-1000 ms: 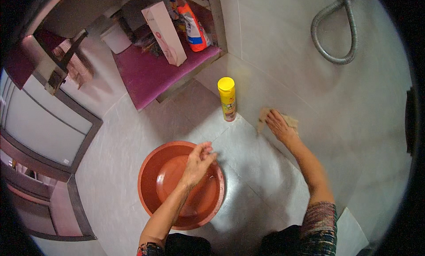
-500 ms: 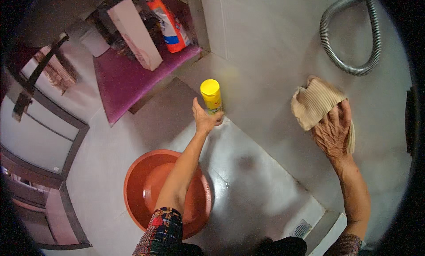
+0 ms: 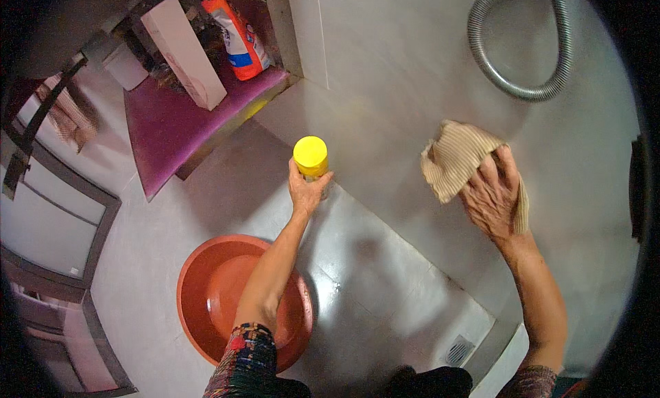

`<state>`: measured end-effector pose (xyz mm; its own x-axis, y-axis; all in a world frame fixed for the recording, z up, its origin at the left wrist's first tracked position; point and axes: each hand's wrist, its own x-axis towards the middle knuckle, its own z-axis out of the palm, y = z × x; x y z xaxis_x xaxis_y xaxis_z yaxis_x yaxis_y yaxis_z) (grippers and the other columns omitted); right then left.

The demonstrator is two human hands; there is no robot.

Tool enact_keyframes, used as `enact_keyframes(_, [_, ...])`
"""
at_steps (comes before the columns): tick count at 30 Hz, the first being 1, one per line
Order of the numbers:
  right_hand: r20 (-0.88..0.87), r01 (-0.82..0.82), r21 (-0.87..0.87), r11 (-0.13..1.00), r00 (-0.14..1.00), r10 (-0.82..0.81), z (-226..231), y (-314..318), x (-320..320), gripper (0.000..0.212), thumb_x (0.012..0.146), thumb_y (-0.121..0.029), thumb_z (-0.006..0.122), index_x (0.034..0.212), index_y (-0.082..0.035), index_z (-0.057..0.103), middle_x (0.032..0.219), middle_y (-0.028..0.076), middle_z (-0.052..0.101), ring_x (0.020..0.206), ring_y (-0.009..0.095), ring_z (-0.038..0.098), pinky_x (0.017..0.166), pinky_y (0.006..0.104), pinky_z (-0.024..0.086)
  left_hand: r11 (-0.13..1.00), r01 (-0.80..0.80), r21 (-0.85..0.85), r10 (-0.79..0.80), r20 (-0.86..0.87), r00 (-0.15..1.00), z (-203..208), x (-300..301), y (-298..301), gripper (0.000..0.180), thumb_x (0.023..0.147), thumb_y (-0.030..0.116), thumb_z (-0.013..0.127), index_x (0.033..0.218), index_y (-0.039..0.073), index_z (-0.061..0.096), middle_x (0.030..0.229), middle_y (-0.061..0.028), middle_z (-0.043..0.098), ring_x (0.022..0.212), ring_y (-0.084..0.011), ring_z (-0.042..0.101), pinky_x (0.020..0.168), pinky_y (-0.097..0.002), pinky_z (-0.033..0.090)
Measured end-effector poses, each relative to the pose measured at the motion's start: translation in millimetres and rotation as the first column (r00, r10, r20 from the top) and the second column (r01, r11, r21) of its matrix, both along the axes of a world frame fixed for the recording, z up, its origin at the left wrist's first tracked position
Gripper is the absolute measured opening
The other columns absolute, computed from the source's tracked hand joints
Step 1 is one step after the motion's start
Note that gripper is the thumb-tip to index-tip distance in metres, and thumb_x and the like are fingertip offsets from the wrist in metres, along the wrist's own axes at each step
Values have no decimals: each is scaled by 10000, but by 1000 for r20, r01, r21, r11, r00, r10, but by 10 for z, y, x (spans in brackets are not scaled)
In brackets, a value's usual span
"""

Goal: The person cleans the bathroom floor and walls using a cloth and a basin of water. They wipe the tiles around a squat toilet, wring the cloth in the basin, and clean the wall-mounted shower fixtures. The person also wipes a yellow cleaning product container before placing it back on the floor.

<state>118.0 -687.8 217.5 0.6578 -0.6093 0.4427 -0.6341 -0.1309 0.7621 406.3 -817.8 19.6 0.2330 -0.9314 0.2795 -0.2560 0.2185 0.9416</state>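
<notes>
My left hand (image 3: pixel 305 193) is wrapped around a cylindrical can with a yellow lid (image 3: pixel 311 154), held out over the floor near the foot of the wall. The lid points up toward me, and most of the can's body is hidden beneath it and behind my fingers. With my right hand (image 3: pixel 492 196) I press a beige ribbed cloth (image 3: pixel 456 160) to the grey wall. One end of the cloth bunches beyond my fingertips, and another edge hangs beside my wrist.
A reddish-brown basin (image 3: pixel 192 308) stands on the floor under my left forearm. A purple-topped shelf (image 3: pixel 161 147) at upper left carries an orange bag (image 3: pixel 240 44) and a long pale box (image 3: pixel 184 54). A metal hose (image 3: pixel 529 92) hangs on the wall. A floor drain (image 3: pixel 459 350) lies lower right.
The whole view has shifted, so the shelf, basin and hose appear further left. The yellow-lidded can has tipped so its lid faces me more. My right hand still holds the cloth to the wall.
</notes>
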Motion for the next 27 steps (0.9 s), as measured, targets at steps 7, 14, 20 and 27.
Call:
enact_keyframes(7, [-216, 128, 43, 991, 969, -116, -352, -153, 102, 289, 804, -258, 486, 1062, -177, 589, 1034, -24, 546, 1124, 173, 429, 1068, 390, 217, 984, 168, -66, -179, -239, 954, 997, 231, 1056, 570, 672, 107, 767, 1144, 38, 455, 1039, -80, 569, 945, -191, 572, 849, -342, 466])
enact_keyframes(14, [-591, 163, 353, 921, 802, 85, -1146, 134, 64, 334, 847, -317, 472, 1142, -194, 568, 1098, -41, 524, 1163, 189, 376, 1037, 396, 199, 972, 190, -141, -233, -443, 866, 1628, 901, 2110, 542, 687, 60, 610, 1189, -11, 417, 1113, -142, 543, 975, -282, 596, 868, -401, 480])
enact_keyframes(20, [-622, 354, 460, 814, 783, 11, -1302, -89, 285, 365, 851, -286, 484, 1200, -202, 552, 1219, -16, 494, 1219, 184, 342, 1046, 368, 184, 998, 57, -38, -64, -254, 965, 1631, 1399, 2814, 619, 658, 185, 617, 1212, -5, 415, 1059, -129, 551, 944, -265, 580, 826, -392, 472])
enact_keyframes(27, [-126, 37, 47, 998, 992, -31, -714, -1384, 1211, 374, 852, -260, 485, 1214, -180, 532, 1259, -20, 465, 1247, 199, 324, 1090, 359, 152, 993, -85, -76, 64, -238, 969, 1535, 1564, 3045, 729, 639, 297, 716, 1217, 22, 366, 1043, -145, 525, 921, -261, 565, 793, -392, 476])
